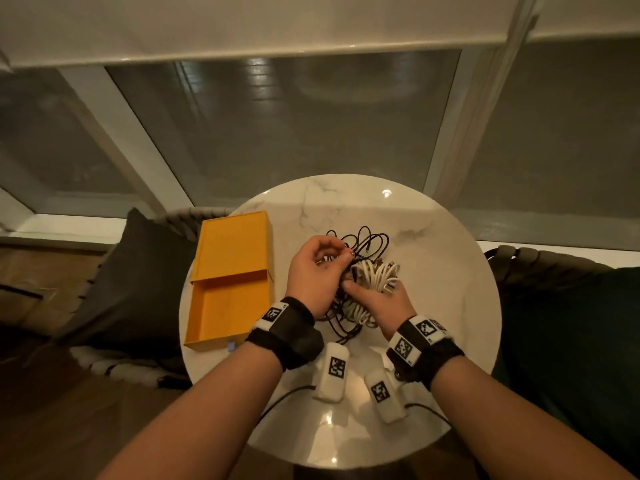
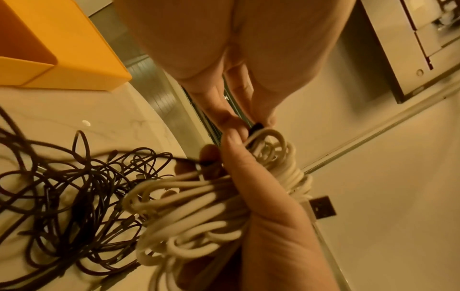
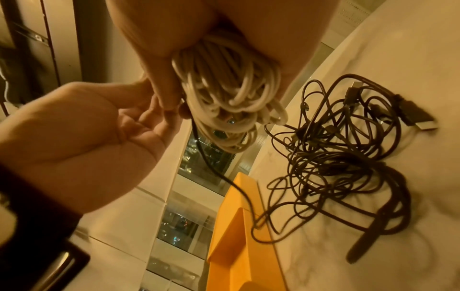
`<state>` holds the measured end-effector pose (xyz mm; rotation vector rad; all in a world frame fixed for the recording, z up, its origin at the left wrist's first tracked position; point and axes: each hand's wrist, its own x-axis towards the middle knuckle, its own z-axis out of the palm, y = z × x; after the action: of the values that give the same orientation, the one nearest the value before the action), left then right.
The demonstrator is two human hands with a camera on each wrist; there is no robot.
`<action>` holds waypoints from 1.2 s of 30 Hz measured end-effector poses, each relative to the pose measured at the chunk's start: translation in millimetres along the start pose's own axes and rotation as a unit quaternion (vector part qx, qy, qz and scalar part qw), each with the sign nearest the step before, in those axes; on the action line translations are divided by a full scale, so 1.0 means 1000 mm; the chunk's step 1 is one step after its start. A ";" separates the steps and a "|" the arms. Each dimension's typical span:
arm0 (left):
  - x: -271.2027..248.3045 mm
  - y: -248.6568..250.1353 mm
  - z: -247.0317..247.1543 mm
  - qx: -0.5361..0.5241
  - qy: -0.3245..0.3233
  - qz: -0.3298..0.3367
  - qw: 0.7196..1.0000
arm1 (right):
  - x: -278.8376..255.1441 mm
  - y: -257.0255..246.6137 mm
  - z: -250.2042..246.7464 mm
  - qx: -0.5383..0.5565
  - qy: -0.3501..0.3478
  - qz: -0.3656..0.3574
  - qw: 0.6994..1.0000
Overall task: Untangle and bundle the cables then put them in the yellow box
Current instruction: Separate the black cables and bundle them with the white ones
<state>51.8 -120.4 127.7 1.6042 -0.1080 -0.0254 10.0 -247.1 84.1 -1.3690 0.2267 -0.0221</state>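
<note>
Trouble looms: right hand (image 1: 384,304) clutches the white coil (image 1: 375,277) above the table (image 1: 450,306), left hand (image 1: 313,271) pinches a black cable (image 1: 363,242) threading it, and tugging could cinch the tangle.

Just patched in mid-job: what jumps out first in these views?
The right hand grips a coiled white cable bundle at the middle of the round marble table, while the left hand pinches a black cable by the coil. A tangled black cable heap lies on the table, and the open yellow box sits at the left edge.
</note>
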 end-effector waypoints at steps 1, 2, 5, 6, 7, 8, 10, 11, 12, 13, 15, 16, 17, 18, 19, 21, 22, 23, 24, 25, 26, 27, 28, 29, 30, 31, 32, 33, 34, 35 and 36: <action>0.001 0.000 -0.002 0.003 -0.009 0.007 1.000 | 0.002 -0.002 -0.001 0.006 0.002 0.005 1.000; 0.001 -0.002 -0.004 0.021 -0.019 0.019 0.999 | 0.005 -0.003 -0.002 0.014 0.008 0.014 1.000; 0.001 -0.015 -0.015 0.117 -0.070 0.036 0.990 | 0.013 -0.007 -0.007 0.038 0.039 0.050 0.997; -0.001 -0.020 -0.019 0.146 -0.104 0.025 0.984 | 0.015 -0.009 -0.009 0.060 0.050 0.066 0.995; -0.004 -0.026 -0.023 0.174 -0.145 0.007 0.974 | 0.018 -0.011 -0.010 0.095 0.056 0.081 0.991; -0.007 -0.031 -0.025 0.207 -0.185 -0.012 0.961 | 0.020 -0.015 -0.012 0.134 0.055 0.089 0.986; -0.013 -0.043 -0.025 0.269 -0.246 -0.034 0.930 | 0.024 -0.025 -0.013 0.190 0.045 0.093 0.976; -0.015 -0.049 -0.024 0.291 -0.267 -0.031 0.918 | 0.025 -0.030 -0.014 0.207 0.037 0.089 0.974; -0.016 -0.054 -0.022 0.309 -0.281 -0.020 0.908 | 0.026 -0.034 -0.015 0.222 0.030 0.083 0.971; -0.015 -0.058 -0.019 0.326 -0.287 -0.005 0.901 | 0.027 -0.039 -0.015 0.234 0.020 0.079 0.969; -0.012 -0.063 -0.017 0.351 -0.278 0.014 0.894 | 0.026 -0.051 -0.017 0.249 0.003 0.076 0.966; -0.009 -0.065 -0.018 0.359 -0.272 0.015 0.893 | 0.023 -0.059 -0.018 0.258 -0.005 0.071 0.963; -0.006 -0.067 -0.020 0.368 -0.269 0.013 0.890 | 0.021 -0.067 -0.019 0.272 -0.007 0.067 0.960; -0.003 -0.068 -0.022 0.376 -0.268 0.009 0.887 | 0.018 -0.075 -0.021 0.291 -0.004 0.061 0.955; -0.001 -0.070 -0.025 0.383 -0.269 0.006 0.884 | 0.015 -0.084 -0.023 0.307 0.001 0.053 0.950; 0.004 -0.076 -0.032 0.386 -0.266 -0.002 0.883 | 0.010 -0.099 -0.027 0.334 0.011 0.033 0.942; 0.006 -0.078 -0.035 0.385 -0.262 -0.007 0.885 | 0.008 -0.105 -0.029 0.343 0.016 0.021 0.939; 0.008 -0.079 -0.036 0.382 -0.259 -0.012 0.887 | 0.006 -0.112 -0.032 0.346 0.021 0.008 0.938; 0.011 -0.082 -0.038 0.378 -0.257 -0.016 0.889 | 0.005 -0.117 -0.036 0.348 0.029 -0.005 0.937; 0.014 -0.085 -0.039 0.376 -0.257 -0.019 0.890 | 0.004 -0.122 -0.040 0.350 0.038 -0.021 0.936; 0.017 -0.087 -0.040 0.374 -0.255 -0.023 0.891 | 0.003 -0.126 -0.044 0.352 0.048 -0.041 0.934; 0.019 -0.089 -0.040 0.372 -0.252 -0.030 0.893 | 0.003 -0.130 -0.049 0.350 0.060 -0.062 0.933; 0.021 -0.090 -0.041 0.366 -0.246 -0.036 0.897 | 0.002 -0.132 -0.054 0.346 0.076 -0.080 0.932; 0.022 -0.090 -0.040 0.356 -0.240 -0.041 0.902 | 0.002 -0.132 -0.059 0.341 0.094 -0.094 0.930; 0.024 -0.089 -0.040 0.341 -0.233 -0.044 0.909 | 0.003 -0.132 -0.064 0.331 0.112 -0.104 0.931; 0.025 -0.085 -0.039 0.322 -0.222 -0.046 0.919 | 0.003 -0.129 -0.070 0.311 0.127 -0.113 0.935; 0.026 -0.081 -0.037 0.294 -0.207 -0.051 0.932 | 0.004 -0.124 -0.076 0.278 0.142 -0.115 0.943; 0.027 -0.075 -0.035 0.259 -0.190 -0.055 0.945 | 0.005 -0.118 -0.082 0.235 0.161 -0.108 0.952; 0.028 -0.068 -0.033 0.220 -0.176 -0.058 0.958 | 0.005 -0.111 -0.086 0.189 0.184 -0.096 0.960; 0.029 -0.061 -0.031 0.181 -0.164 -0.061 0.968 | 0.003 -0.103 -0.088 0.141 0.207 -0.084 0.965; 0.030 -0.052 -0.028 0.146 -0.154 -0.067 0.975 | -0.001 -0.097 -0.087 0.090 0.228 -0.071 0.967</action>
<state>86.4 -93.5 78.0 1.8907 -0.2527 -0.3786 5.5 -351.2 162.7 -1.1823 0.4992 -0.4708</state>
